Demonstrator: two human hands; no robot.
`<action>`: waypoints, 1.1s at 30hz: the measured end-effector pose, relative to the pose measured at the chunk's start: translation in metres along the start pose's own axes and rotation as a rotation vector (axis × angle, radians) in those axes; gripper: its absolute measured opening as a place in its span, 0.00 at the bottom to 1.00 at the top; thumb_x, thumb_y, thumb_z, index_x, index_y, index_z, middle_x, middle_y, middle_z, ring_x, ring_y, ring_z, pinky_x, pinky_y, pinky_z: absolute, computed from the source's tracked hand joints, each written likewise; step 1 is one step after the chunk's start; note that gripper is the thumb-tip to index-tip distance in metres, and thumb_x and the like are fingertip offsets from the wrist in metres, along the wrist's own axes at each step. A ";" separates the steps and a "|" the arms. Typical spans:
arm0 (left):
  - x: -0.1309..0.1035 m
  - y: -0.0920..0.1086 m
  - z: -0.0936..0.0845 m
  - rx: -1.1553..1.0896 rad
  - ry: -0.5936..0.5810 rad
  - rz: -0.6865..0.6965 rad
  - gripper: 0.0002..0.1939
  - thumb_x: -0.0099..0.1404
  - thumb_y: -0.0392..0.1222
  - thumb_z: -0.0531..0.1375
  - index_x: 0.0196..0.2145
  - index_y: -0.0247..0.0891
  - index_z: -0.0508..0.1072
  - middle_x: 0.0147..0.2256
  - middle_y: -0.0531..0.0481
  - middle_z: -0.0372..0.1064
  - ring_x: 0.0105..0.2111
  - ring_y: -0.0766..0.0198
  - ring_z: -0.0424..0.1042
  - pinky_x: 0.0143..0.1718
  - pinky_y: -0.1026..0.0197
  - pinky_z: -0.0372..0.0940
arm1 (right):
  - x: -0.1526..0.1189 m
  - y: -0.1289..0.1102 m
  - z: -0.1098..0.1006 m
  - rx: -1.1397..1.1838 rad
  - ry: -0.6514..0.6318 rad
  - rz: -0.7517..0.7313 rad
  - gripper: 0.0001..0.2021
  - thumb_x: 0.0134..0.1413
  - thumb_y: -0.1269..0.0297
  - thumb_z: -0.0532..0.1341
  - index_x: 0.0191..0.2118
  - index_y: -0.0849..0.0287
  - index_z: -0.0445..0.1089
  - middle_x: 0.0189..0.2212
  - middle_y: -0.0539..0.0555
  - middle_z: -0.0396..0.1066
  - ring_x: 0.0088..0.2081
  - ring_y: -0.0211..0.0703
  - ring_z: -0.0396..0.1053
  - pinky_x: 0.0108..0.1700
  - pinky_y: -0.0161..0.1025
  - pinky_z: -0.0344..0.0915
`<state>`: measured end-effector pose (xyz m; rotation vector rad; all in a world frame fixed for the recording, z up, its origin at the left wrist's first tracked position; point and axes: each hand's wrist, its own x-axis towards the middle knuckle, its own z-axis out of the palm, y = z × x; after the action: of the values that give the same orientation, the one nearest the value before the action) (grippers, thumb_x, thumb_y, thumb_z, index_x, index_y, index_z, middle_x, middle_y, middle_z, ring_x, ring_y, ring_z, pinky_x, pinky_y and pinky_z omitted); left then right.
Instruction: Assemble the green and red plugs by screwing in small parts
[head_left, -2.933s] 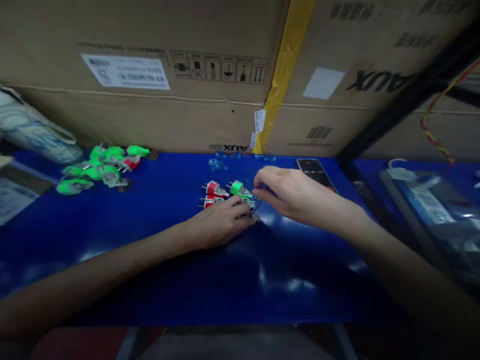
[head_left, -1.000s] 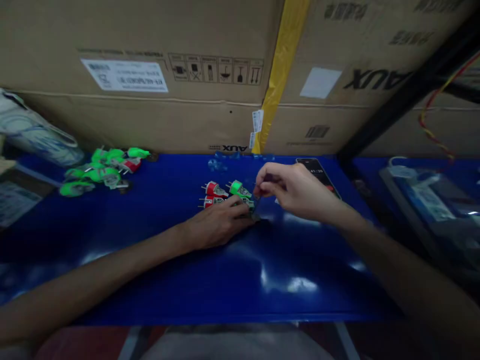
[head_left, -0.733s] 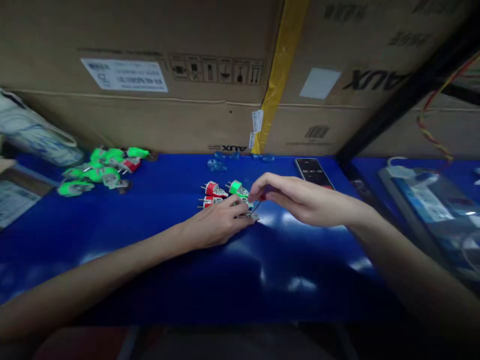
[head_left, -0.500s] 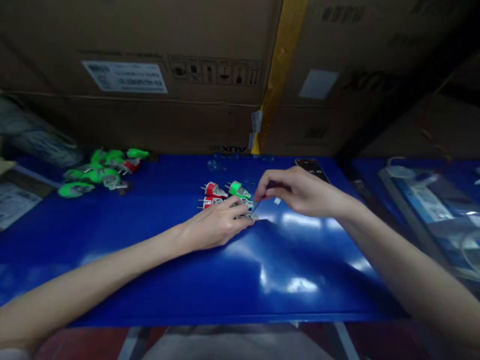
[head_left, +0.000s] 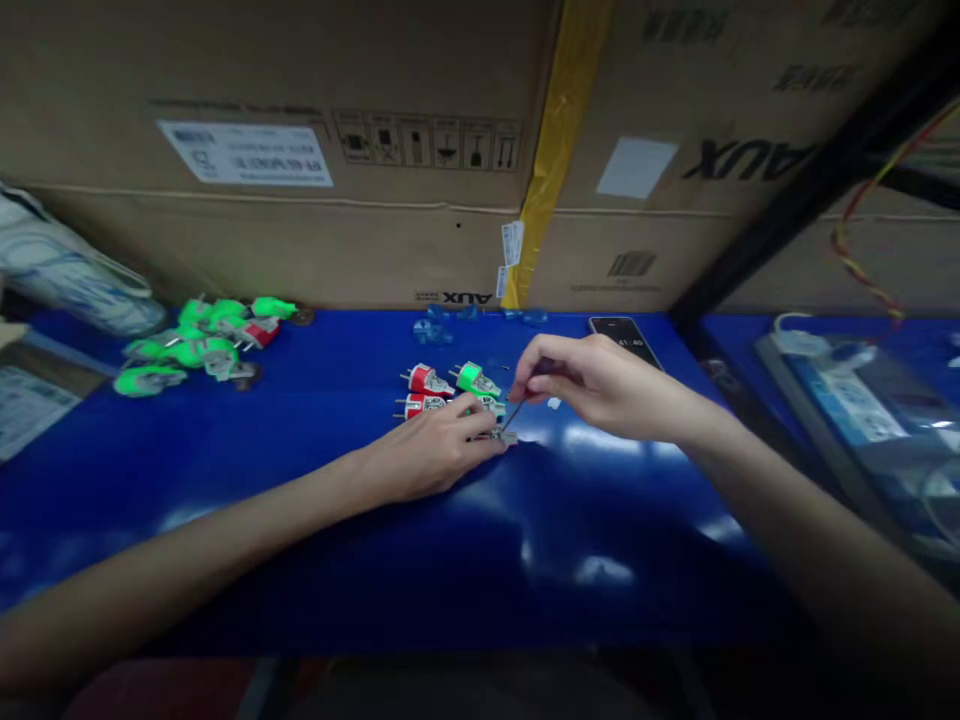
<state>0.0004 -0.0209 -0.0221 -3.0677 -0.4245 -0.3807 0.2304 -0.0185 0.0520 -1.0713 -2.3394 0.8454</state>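
Note:
My left hand [head_left: 442, 448] rests on the blue table and pinches an opened plug [head_left: 508, 437], most of it hidden under the fingers. My right hand [head_left: 574, 378] grips a thin screwdriver [head_left: 513, 414], its shaft slanting down to the plug and its handle mostly hidden in the fist. Just beyond my left fingers lie two red-and-white plugs [head_left: 427, 380] with their pins pointing left. Beside them is a green plug [head_left: 477, 378], and another green one [head_left: 493, 405] is partly covered by my hand.
At the left lies a heap of green plugs [head_left: 202, 345] with some red. Clear blue plastic pieces [head_left: 433, 330] and a phone [head_left: 624, 338] lie toward the cardboard boxes [head_left: 360, 245] at the back. A patterned cylindrical bag [head_left: 75, 270] stands far left; a black post [head_left: 750, 230] rises right.
Both hands stay almost in place, the screwdriver still against the plug. The right hand's fingers have shifted very slightly. The picture's brightness differs.

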 end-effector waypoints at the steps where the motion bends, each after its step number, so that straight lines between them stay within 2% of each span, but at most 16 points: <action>1: 0.000 0.000 0.000 0.002 -0.003 -0.001 0.14 0.71 0.33 0.52 0.51 0.34 0.73 0.42 0.42 0.69 0.45 0.55 0.65 0.46 0.55 0.68 | 0.000 -0.001 0.001 -0.022 0.005 0.003 0.06 0.57 0.75 0.55 0.36 0.60 0.68 0.31 0.53 0.77 0.34 0.38 0.75 0.35 0.33 0.67; 6: 0.001 0.000 -0.001 -0.012 0.012 -0.013 0.14 0.72 0.34 0.52 0.50 0.34 0.73 0.42 0.42 0.69 0.45 0.55 0.65 0.45 0.56 0.68 | 0.002 0.000 0.015 0.003 0.158 0.103 0.07 0.55 0.77 0.55 0.34 0.59 0.66 0.28 0.51 0.76 0.32 0.39 0.76 0.33 0.33 0.69; 13: 0.001 0.000 0.000 -0.012 0.046 -0.017 0.13 0.73 0.35 0.51 0.49 0.34 0.74 0.41 0.42 0.69 0.42 0.57 0.66 0.43 0.56 0.68 | 0.002 0.007 0.028 0.216 0.325 0.284 0.06 0.56 0.75 0.54 0.31 0.58 0.63 0.28 0.53 0.74 0.31 0.44 0.77 0.34 0.40 0.75; 16: 0.001 0.000 0.000 -0.013 0.055 -0.010 0.13 0.72 0.34 0.52 0.48 0.34 0.74 0.41 0.42 0.69 0.42 0.56 0.65 0.43 0.57 0.67 | 0.002 0.005 0.024 0.168 0.301 0.262 0.04 0.57 0.72 0.55 0.32 0.58 0.64 0.28 0.53 0.75 0.31 0.44 0.77 0.34 0.40 0.74; 21: 0.000 -0.001 0.000 -0.030 0.029 -0.018 0.14 0.73 0.35 0.51 0.49 0.34 0.73 0.42 0.41 0.69 0.43 0.56 0.65 0.44 0.56 0.67 | 0.001 0.000 0.004 0.104 0.177 0.110 0.03 0.58 0.67 0.58 0.34 0.58 0.68 0.30 0.53 0.77 0.33 0.43 0.76 0.35 0.38 0.71; 25: 0.000 -0.001 -0.001 -0.029 0.013 -0.031 0.13 0.72 0.34 0.52 0.49 0.35 0.73 0.42 0.41 0.68 0.42 0.56 0.65 0.42 0.57 0.67 | 0.003 0.005 -0.010 0.039 0.228 0.098 0.05 0.58 0.63 0.59 0.35 0.59 0.69 0.31 0.54 0.77 0.31 0.42 0.75 0.32 0.36 0.68; 30: 0.001 -0.001 -0.002 -0.035 0.020 -0.021 0.14 0.71 0.33 0.52 0.51 0.35 0.72 0.43 0.40 0.68 0.43 0.55 0.65 0.45 0.56 0.67 | 0.005 0.021 -0.007 -0.045 0.180 0.114 0.05 0.59 0.64 0.58 0.34 0.59 0.69 0.31 0.53 0.77 0.32 0.42 0.75 0.34 0.37 0.67; 33: 0.001 -0.001 -0.003 -0.041 0.017 -0.033 0.14 0.72 0.34 0.52 0.50 0.35 0.73 0.43 0.39 0.67 0.43 0.55 0.66 0.43 0.57 0.68 | 0.007 0.027 -0.003 -0.093 0.163 0.106 0.05 0.59 0.64 0.58 0.34 0.59 0.69 0.30 0.52 0.77 0.32 0.41 0.74 0.34 0.36 0.65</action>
<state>0.0008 -0.0199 -0.0192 -3.0980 -0.4737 -0.4216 0.2418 0.0021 0.0369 -1.2627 -2.2207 0.6649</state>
